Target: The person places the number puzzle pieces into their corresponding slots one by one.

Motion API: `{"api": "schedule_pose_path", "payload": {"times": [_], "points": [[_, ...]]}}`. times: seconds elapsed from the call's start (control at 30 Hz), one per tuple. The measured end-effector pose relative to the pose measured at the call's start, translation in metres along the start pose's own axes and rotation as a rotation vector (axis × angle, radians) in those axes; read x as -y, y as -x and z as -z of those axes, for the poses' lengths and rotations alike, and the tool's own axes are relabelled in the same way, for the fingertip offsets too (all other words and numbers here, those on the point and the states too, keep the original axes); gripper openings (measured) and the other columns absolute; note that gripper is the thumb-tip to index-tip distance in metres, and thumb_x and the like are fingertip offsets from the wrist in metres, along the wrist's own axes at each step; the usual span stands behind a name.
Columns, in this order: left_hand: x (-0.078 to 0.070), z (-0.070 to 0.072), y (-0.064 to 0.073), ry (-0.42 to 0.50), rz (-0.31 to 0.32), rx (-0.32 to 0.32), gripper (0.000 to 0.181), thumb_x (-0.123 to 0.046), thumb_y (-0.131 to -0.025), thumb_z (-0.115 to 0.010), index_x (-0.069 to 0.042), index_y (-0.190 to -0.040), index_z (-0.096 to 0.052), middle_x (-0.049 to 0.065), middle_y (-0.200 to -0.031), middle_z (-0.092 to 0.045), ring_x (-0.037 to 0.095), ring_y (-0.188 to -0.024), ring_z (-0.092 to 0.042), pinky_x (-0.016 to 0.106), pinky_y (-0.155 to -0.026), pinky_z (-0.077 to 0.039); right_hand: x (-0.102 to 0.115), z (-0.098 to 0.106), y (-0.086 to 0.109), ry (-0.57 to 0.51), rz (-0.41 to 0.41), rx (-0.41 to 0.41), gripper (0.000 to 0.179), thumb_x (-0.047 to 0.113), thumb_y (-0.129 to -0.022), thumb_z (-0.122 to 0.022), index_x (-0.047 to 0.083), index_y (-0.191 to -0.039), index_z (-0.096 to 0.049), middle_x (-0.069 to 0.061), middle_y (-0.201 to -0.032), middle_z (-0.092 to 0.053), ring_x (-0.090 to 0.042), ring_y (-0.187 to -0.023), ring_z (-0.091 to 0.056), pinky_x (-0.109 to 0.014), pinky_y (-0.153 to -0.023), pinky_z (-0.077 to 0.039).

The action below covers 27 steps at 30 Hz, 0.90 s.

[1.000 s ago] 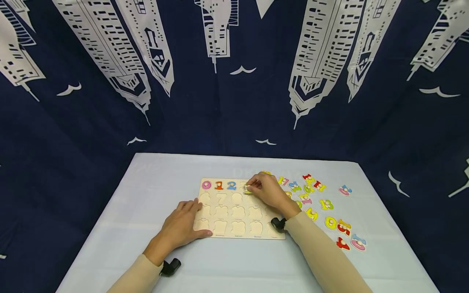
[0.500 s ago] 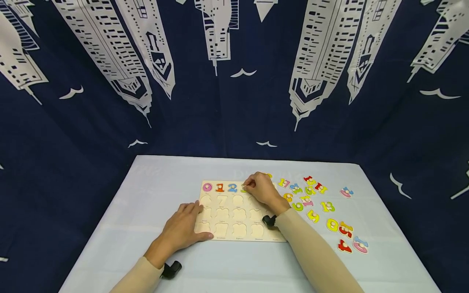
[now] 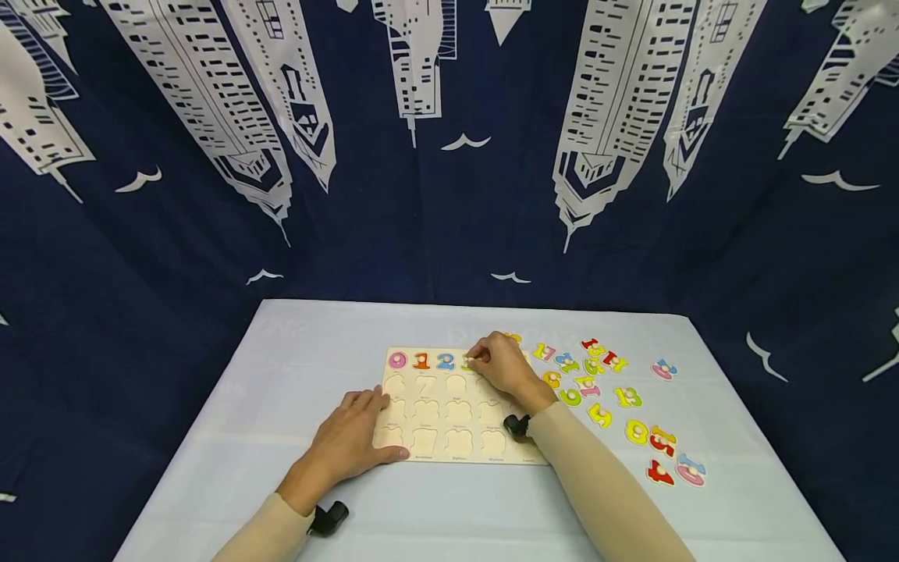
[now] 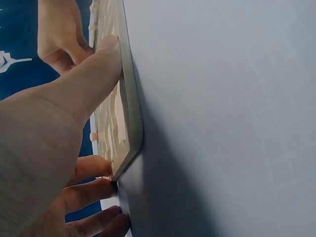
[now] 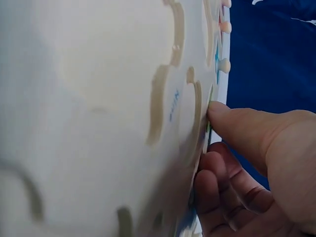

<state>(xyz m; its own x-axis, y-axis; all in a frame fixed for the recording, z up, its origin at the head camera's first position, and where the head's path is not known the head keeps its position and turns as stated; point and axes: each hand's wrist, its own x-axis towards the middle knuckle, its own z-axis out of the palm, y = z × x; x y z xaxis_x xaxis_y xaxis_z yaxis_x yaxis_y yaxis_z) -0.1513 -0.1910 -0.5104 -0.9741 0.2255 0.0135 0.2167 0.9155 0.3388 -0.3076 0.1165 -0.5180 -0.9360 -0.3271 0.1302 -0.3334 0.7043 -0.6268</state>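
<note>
A wooden number puzzle board (image 3: pixel 441 421) lies on the table. A pink 0 (image 3: pixel 397 360), an orange 1 (image 3: pixel 421 360) and a blue 2 (image 3: pixel 445 361) sit in its top row. Just right of the 2, my right hand (image 3: pixel 507 368) pinches a green number piece (image 3: pixel 467 364) at the fourth recess; the fingers hide most of its shape. In the right wrist view the thumb (image 5: pixel 232 121) is right at the board's face. My left hand (image 3: pixel 347 437) rests at the board's near left corner, its thumb (image 4: pixel 101 61) on the face and the fingers along the left edge.
Several loose number pieces with pegs lie right of the board, among them a yellow 5 (image 3: pixel 600 414), a red 4 (image 3: pixel 659 472) and a yellow-green 13 (image 3: pixel 628 396). A dark blue cloth with printed buildings (image 3: pixel 421 211) hangs behind the white table (image 3: pixel 316 336).
My right hand has shifted slightly left with the green piece and lowered it to the fourth recess, where it lies flatter. The left hand keeps its place on the board.
</note>
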Motion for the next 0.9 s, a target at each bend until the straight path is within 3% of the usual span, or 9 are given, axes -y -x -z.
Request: {"api": "schedule_pose_path", "payload": {"times": [0.27, 0.57, 0.77, 0.9], "points": [[-0.001, -0.003, 0.000, -0.004, 0.008, 0.009, 0.103, -0.065, -0.083, -0.102, -0.005, -0.159, -0.067, 0.024, -0.175, -0.059, 0.042, -0.154, -0.058, 0.061, -0.122, -0.059, -0.001, 0.014, 0.020, 0.005, -0.005, 0.015, 0.024, 0.011, -0.102, -0.087, 0.008, -0.125, -0.088, -0.010, -0.115, -0.076, -0.020, -0.096, -0.066, -0.038, -0.091, -0.059], [-0.002, -0.002, 0.000, -0.012, 0.006, 0.004, 0.102, -0.065, -0.082, -0.102, -0.006, -0.158, -0.068, 0.023, -0.174, -0.059, 0.041, -0.153, -0.058, 0.061, -0.121, -0.060, -0.011, 0.040, 0.047, 0.047, 0.032, -0.027, 0.024, 0.014, -0.101, -0.088, 0.008, -0.124, -0.089, -0.010, -0.114, -0.079, -0.020, -0.097, -0.068, -0.037, -0.087, -0.056], [-0.002, -0.002, -0.001, -0.012, 0.011, 0.012, 0.103, -0.066, -0.083, -0.101, -0.006, -0.159, -0.067, 0.023, -0.175, -0.059, 0.041, -0.154, -0.058, 0.061, -0.120, -0.060, -0.024, 0.057, 0.074, 0.075, 0.050, -0.050, 0.024, 0.011, -0.100, -0.089, 0.006, -0.123, -0.089, -0.010, -0.108, -0.079, -0.015, -0.089, -0.064, -0.032, -0.080, -0.053], [-0.002, -0.002, -0.002, -0.010, 0.012, 0.012, 0.104, -0.066, -0.083, -0.101, -0.006, -0.160, -0.066, 0.023, -0.175, -0.058, 0.042, -0.154, -0.057, 0.062, -0.121, -0.059, -0.032, 0.069, 0.094, 0.099, 0.042, -0.068, 0.024, 0.012, -0.101, -0.090, 0.006, -0.124, -0.088, -0.010, -0.111, -0.079, -0.019, -0.094, -0.067, -0.035, -0.082, -0.056]]}}
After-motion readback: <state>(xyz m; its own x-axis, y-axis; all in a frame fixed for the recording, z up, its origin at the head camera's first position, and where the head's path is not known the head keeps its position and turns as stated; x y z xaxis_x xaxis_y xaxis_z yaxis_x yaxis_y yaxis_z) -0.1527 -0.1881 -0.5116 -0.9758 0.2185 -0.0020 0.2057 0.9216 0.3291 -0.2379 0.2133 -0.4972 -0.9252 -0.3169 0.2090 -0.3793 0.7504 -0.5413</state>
